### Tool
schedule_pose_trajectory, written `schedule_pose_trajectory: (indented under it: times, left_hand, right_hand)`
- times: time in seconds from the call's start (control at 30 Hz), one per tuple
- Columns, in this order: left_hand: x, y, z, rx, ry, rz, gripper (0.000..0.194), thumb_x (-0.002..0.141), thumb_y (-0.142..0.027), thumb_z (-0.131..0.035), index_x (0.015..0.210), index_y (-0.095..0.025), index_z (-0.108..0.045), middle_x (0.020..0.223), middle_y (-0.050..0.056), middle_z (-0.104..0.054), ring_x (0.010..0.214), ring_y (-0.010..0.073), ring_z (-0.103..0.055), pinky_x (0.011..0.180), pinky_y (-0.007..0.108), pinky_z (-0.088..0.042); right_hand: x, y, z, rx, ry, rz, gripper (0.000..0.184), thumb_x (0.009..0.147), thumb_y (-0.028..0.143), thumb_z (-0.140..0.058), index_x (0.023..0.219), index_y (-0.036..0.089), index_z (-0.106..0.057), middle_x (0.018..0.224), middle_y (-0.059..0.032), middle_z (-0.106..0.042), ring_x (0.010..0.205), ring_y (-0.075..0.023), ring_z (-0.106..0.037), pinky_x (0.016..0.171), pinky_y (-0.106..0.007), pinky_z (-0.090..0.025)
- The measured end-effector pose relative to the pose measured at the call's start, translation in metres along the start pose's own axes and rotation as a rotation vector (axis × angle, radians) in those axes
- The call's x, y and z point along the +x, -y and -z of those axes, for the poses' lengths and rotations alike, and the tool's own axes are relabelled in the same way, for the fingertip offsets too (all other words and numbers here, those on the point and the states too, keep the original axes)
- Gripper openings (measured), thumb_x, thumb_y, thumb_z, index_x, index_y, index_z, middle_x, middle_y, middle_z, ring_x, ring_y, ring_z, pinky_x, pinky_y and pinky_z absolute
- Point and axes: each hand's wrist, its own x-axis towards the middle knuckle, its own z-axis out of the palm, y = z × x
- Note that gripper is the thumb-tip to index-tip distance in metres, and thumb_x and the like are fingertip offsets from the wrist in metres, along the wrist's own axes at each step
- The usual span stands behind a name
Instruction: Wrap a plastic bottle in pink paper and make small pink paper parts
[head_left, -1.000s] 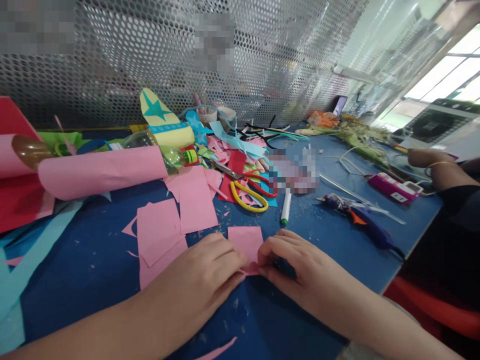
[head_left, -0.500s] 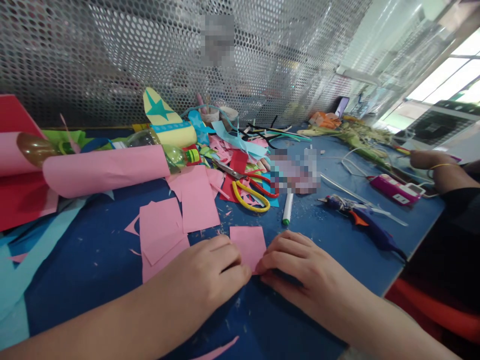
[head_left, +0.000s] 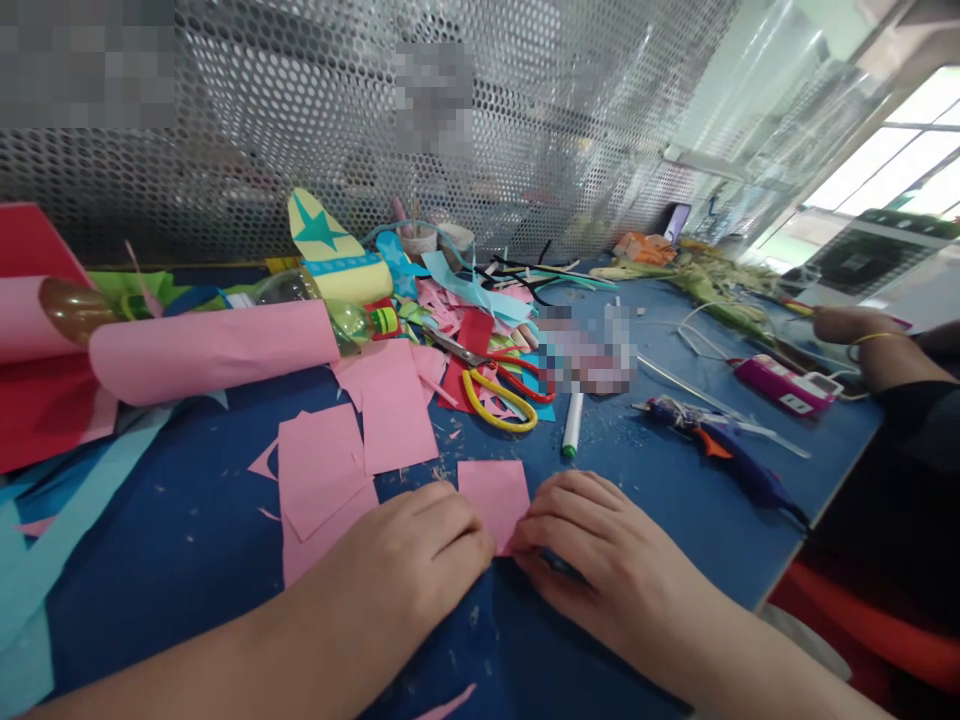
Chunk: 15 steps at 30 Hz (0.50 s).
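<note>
A small square of pink paper (head_left: 492, 497) lies on the blue table between my two hands. My left hand (head_left: 424, 555) is closed at its lower left edge, fingers bent and pressed together. At the lower right corner, my right hand (head_left: 592, 540) pinches the same paper between thumb and fingers. My fingers cover the paper's near corners. To the left are larger pink paper pieces (head_left: 319, 460), partly behind my left hand. Scissors (head_left: 499, 400) with red and yellow handles lie beyond the paper. A white marker with a green end (head_left: 573, 425) rests above my right hand.
A pink-wrapped bottle (head_left: 217, 345) lies at the left, near a yellow paper piece with a star (head_left: 319, 230). Paper scraps are heaped behind the scissors. On the right are a blue glue gun (head_left: 735, 460), a purple power strip (head_left: 784, 385) and another person's arm (head_left: 892, 350).
The view has shifted slightly. My left fingers have curled in a little more at the paper's near edge, while my right hand stays almost in place.
</note>
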Motion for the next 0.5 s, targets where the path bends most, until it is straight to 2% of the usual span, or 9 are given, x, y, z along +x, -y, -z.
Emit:
schedule_pose_trajectory:
  times: [0.13,0.33,0.5]
  left_hand:
    - [-0.001,-0.003,0.001,0.122,-0.015,-0.036,0.037,0.095,0.000,-0.029,0.086,-0.013,-0.063,0.080,0.004,-0.064,0.075,0.0183,-0.058,0.068,0.030,-0.050]
    - [0.001,0.002,-0.004,0.002,0.011,0.022,0.026,0.095,-0.005,-0.040,0.083,-0.016,-0.061,0.079,0.002,-0.062,0.076,0.0182,-0.055,0.069,0.030,-0.048]
    - [-0.001,0.005,-0.011,0.042,0.004,-0.019,0.030,0.092,0.000,-0.037,0.083,-0.016,-0.060,0.080,0.003,-0.061,0.076,0.0187,-0.055,0.070,0.031,-0.048]
  right_hand:
    - [0.000,0.000,0.000,-0.068,0.040,0.035,0.019,0.095,0.014,-0.047,0.087,0.018,-0.063,0.079,-0.0035,-0.067,0.078,-0.0190,-0.061,0.075,-0.035,-0.050]
    - [-0.001,-0.002,-0.003,-0.097,0.095,-0.032,0.018,0.098,0.024,-0.046,0.089,0.020,-0.062,0.086,-0.0041,-0.065,0.082,-0.0195,-0.060,0.075,-0.035,-0.051]
    - [-0.002,-0.002,0.000,-0.078,0.054,0.021,0.024,0.100,0.026,-0.042,0.092,0.019,-0.063,0.084,-0.0022,-0.067,0.082,-0.0173,-0.061,0.078,-0.034,-0.050]
